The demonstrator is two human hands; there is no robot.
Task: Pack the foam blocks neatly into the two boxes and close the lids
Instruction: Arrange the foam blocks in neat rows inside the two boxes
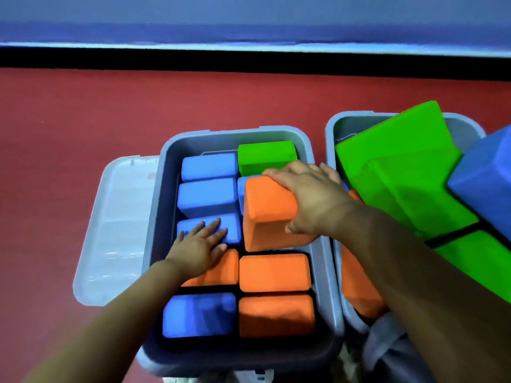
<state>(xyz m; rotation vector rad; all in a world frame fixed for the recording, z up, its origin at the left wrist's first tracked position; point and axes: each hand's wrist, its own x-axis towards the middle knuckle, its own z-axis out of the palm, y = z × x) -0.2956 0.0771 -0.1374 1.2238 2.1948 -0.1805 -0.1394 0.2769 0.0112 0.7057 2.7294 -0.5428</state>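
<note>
With the left hand [199, 244] flat on the grey plastic box's [322, 261] blue blocks, the right hand [309, 197] (clamped on the tilted orange foam block [266, 214]) should probably level it before pressing down.

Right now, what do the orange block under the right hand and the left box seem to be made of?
Orange block: likely dense foam, matte, with softly rounded edges and no glare; the right hand grips it.
Left box: seemingly grey moulded plastic, smooth with a faint sheen on its rolled rim. Its lid looks like translucent plastic.
</note>
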